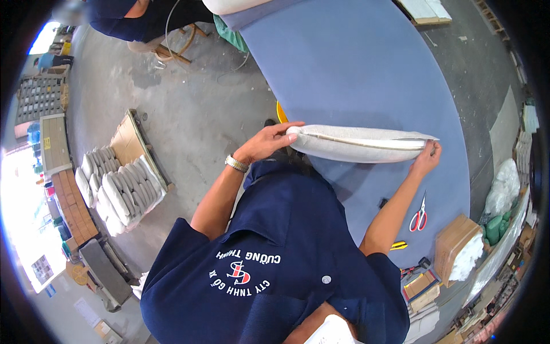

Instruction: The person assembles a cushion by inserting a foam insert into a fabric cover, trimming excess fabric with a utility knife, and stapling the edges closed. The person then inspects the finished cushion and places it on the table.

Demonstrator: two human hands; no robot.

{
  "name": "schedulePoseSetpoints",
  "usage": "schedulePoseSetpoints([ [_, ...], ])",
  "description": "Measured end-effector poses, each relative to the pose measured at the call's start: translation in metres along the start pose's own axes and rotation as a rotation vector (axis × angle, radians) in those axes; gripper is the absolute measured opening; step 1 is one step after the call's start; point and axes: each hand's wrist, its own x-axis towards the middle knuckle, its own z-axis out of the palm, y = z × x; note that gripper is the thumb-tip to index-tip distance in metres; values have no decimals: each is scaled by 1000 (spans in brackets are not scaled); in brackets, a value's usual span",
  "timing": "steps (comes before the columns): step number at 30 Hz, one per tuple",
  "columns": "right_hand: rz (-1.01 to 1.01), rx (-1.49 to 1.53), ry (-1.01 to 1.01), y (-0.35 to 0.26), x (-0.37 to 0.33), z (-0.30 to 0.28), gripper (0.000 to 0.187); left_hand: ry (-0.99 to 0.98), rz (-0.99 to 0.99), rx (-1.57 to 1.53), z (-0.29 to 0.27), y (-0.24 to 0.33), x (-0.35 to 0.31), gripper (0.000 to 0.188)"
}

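Observation:
A long, light grey fabric cushion point(349, 153) is held on edge over the blue-grey table point(366, 69), in front of my body. Along its upward side runs a narrow slit, with a white inner layer showing toward the right end. My left hand point(268, 142) grips the rounded left end, thumb and fingers closed over the fabric. At the other end, my right hand point(425, 160) pinches the cover's edge beside a pointed flap. Scissors point(419, 219) with red-and-white handles lie on the table near my right forearm, and a yellow cutter point(399, 245) lies closer to me.
An opened cardboard box point(456, 243) with white material stands at the lower right. Several grey cushions point(123, 186) are stacked on a pallet at the left. Another person point(154, 20) sits at the far left of the table. A yellow object point(281, 112) shows at the table's left edge.

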Motion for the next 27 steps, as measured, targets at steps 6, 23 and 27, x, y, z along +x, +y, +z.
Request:
schedulePoseSetpoints([
  [6,-17,24,-4,-12,-16,-9,29,-75,-280,-313,-1,-17,-8,74],
  [23,514,437,271,-13,-105,-91,19,143,-215,-226,27,2,25,83],
  [27,348,354,155,-30,-110,-98,34,154,-308,-441,6,-37,38,84],
])
